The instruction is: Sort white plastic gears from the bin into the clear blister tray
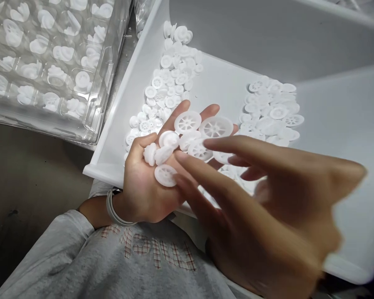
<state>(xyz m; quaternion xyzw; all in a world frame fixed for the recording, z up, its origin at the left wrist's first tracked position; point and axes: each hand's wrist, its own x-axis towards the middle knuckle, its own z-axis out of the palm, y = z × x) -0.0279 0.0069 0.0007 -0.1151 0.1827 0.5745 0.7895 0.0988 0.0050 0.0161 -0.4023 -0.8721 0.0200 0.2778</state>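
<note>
Spoked discs [187, 121]: they lie over our left palm and fingers, with small knobbed pieces [163, 154] near the thumb.
Handling: we judge the discs light, stiff and rather slippery, their thin spokes the likely weak part; the rim looks the best place to take hold.
Left hand [149, 199]: palm up, open and slightly cupped, bearing the pieces.
Right hand [268, 216]: partly open above it, fingers extended to the discs; we cannot tell whether it grips one.
White bin [224, 74]: under our hands, with a heap of small pieces [171, 79] at one side and a heap of larger discs [274, 110] at the other.
Clear tray [95, 120]: beside the bin, white pieces in its compartments.
</note>
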